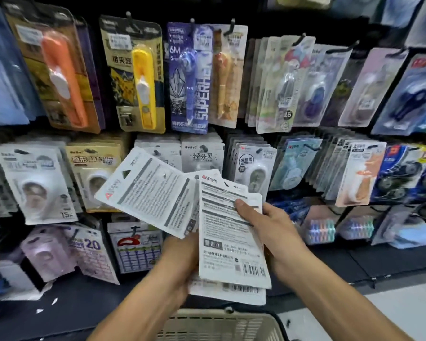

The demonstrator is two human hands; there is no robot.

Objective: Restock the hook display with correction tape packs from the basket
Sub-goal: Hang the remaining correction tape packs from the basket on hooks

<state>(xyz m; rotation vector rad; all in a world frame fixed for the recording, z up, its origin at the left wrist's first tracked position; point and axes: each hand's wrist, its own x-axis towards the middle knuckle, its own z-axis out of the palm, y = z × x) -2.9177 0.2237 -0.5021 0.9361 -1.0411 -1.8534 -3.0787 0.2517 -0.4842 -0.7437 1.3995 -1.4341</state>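
Dark display wall (280, 25); pale floor (403, 313) lower right, perhaps tiled.

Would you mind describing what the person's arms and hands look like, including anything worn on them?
Both forearms are bare up to the frame's bottom edge, with no sleeves in view. The left hand and the right hand wear no gloves, and no watch, bracelet or ring is visible. The left hand is mostly hidden, so its fingers cannot be checked.

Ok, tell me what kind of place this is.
Most likely a stationery shop aisle. Carded correction tape packs hang in rows on wall hooks, both hands hold a fan of barcoded packs, and a shopping basket sits below.
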